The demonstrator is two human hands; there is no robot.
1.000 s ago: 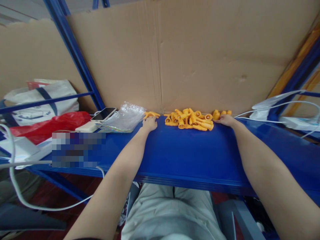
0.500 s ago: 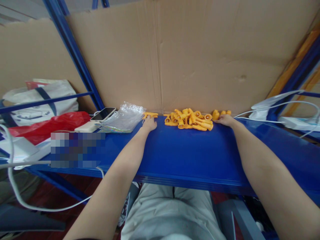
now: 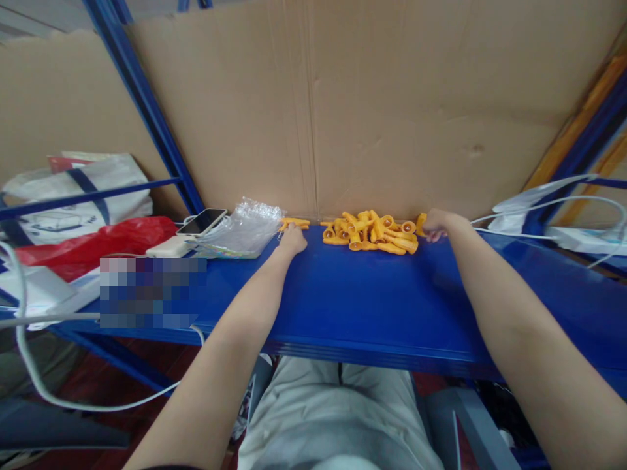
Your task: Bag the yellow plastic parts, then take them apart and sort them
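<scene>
My left hand (image 3: 292, 239) rests on the blue shelf (image 3: 343, 307), fingertips touching a lone orange piece (image 3: 295, 224) that lies crosswise, long axis left to right, just ahead of it. My right hand (image 3: 437, 224) curls over orange pieces at the right end of the orange pile (image 3: 371, 232); I cannot tell whether it grips any.

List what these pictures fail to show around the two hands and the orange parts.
- Head view: right hand covers the orange pieces beneath it; its grip cannot be told.
- Left hand hides part of the small orange piece.
- Pile of orange parts: too small to count.
- Pixelated patch conceals the shelf items there.
</scene>
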